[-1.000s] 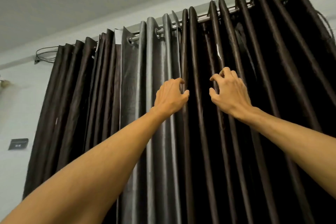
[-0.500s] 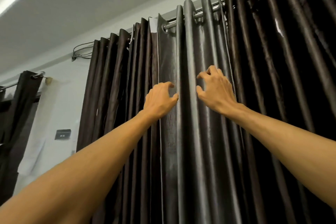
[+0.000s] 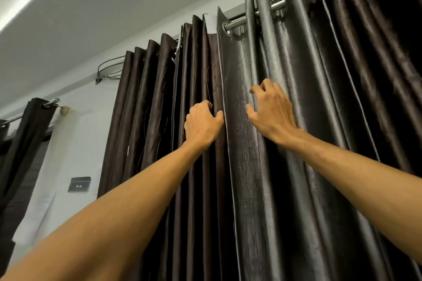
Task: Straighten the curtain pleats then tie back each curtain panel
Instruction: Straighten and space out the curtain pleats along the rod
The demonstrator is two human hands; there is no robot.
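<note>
Satin-like dark brown cloth fills most of the view, as two pleated panels hanging from a silver metal curtain rod (image 3: 237, 21) that climbs to the right under the pale ceiling (image 3: 114, 7). Below the rod's bare stretch hangs the glossy, grey-sheened right curtain panel (image 3: 296, 89), threaded onto the rod through eyelets, its pale stitched edge falling from beside the first eyelet. Left of that bare stretch hangs the duller brown left curtain panel (image 3: 150, 102), its pleats crowded close together, the innermost ones just beside the other panel's edge. The left hand (image 3: 201, 125) is raised well below the rod, its fingers curled round an inner fold of the left curtain panel and hidden behind it, the thumb lying against the neighbouring pale edge. The right hand (image 3: 272, 113), just beside it and a little nearer the rod, rests on the right curtain panel with fingers bent like a claw, tips on a pleat ridge and thumb held apart; whether cloth is caught between thumb and fingers cannot be told. Far left of the rod, on the light wall (image 3: 75, 143), are a loop of black wire (image 3: 109, 70), a dark rectangular switch plate (image 3: 79, 184) lower down, and a second dark curtain (image 3: 25, 139) on its own short pole (image 3: 51, 102)
</note>
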